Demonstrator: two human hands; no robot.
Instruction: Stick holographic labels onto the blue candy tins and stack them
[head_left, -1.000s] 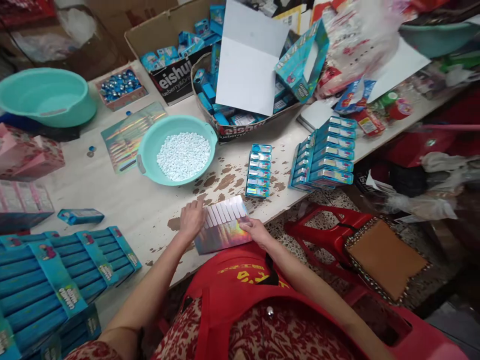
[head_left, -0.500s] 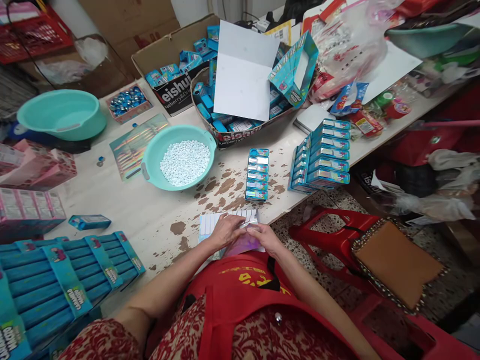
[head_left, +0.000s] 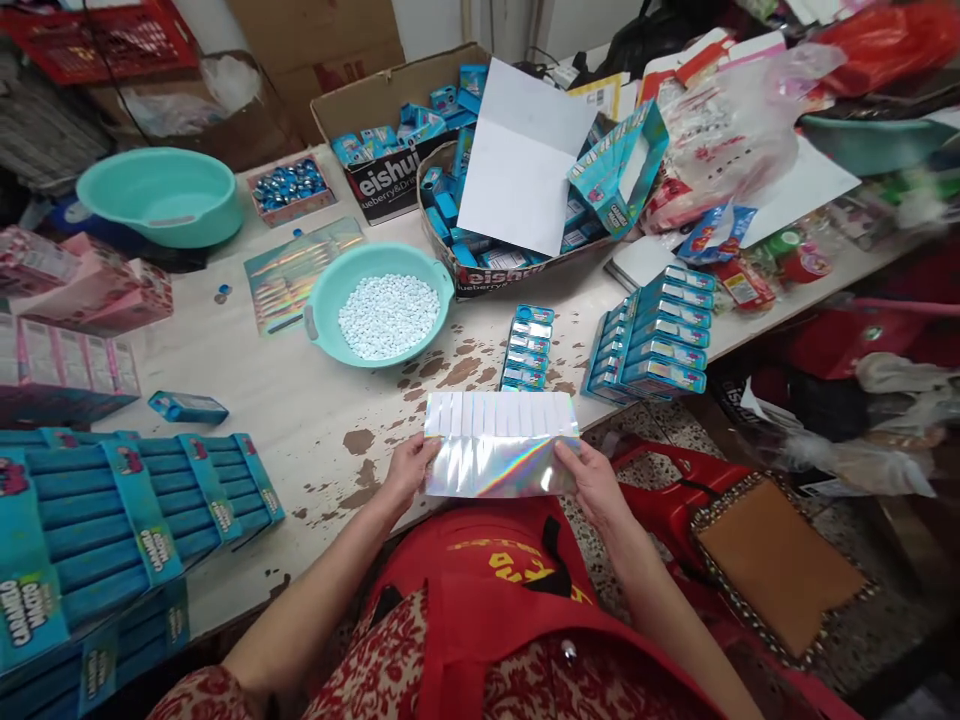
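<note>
Between my two hands is a shiny holographic sticker sheet (head_left: 501, 465), with a row of pale strips along its far side. My left hand (head_left: 411, 468) pinches its left edge, and my right hand (head_left: 589, 478) grips the right edge with the thumb on top. The sheet is held up over the table's front edge. Just beyond it stands a short row of small blue boxes (head_left: 529, 345), partly covered by the sheet. A turquoise basin (head_left: 326, 335) of white candies (head_left: 388, 315) sits further left.
Stacked blue boxes (head_left: 656, 335) stand at right, near a red stool (head_left: 660, 455). Blue display cartons (head_left: 135, 520) fill the left front. Behind are cardboard boxes (head_left: 390, 185) of blue packs, another basin (head_left: 161, 190) and a second holographic sheet (head_left: 296, 275) on the table (head_left: 285, 390).
My hands have moved apart to opposite edges of the sheet, which is now spread out and raised. Its silvery surface shows where it was mostly covered before. The view has shifted slightly.
</note>
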